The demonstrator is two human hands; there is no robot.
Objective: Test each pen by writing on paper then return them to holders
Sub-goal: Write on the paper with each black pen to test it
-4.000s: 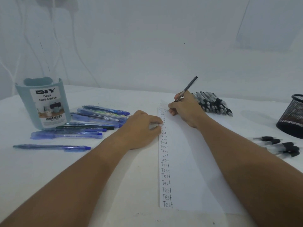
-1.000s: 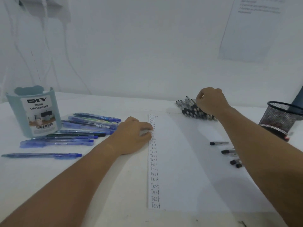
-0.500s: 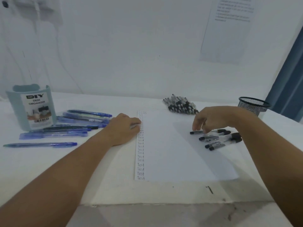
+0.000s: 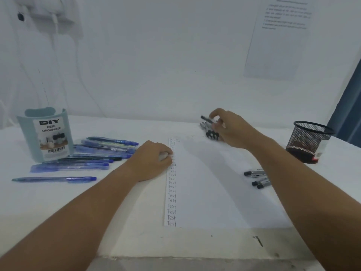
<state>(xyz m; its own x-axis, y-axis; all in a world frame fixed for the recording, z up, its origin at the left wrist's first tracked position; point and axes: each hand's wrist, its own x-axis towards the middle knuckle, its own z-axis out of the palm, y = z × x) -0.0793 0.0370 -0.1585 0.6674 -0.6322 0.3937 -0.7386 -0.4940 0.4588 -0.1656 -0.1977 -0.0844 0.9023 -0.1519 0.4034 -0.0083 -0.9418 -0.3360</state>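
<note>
Right hand (image 4: 232, 130): upper middle of frame, grip pinching a black pen (image 4: 208, 119) above the pile.
Left hand (image 4: 154, 159): grip loosely curled, pressing the paper (image 4: 214, 188).

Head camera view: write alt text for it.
A right hand picks a black pen from a pile while the left hand holds down paper lined with "Test". Blue pens lie beside a desk organizer.

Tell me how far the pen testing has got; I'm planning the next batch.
Done: a column of "Test" lines down the white paper sheet; four black-capped grey pens lie aside. In hand: the right hand pinches a pen from the grey pen pile. Left: that pile, the blue pens, and both holders.
</note>
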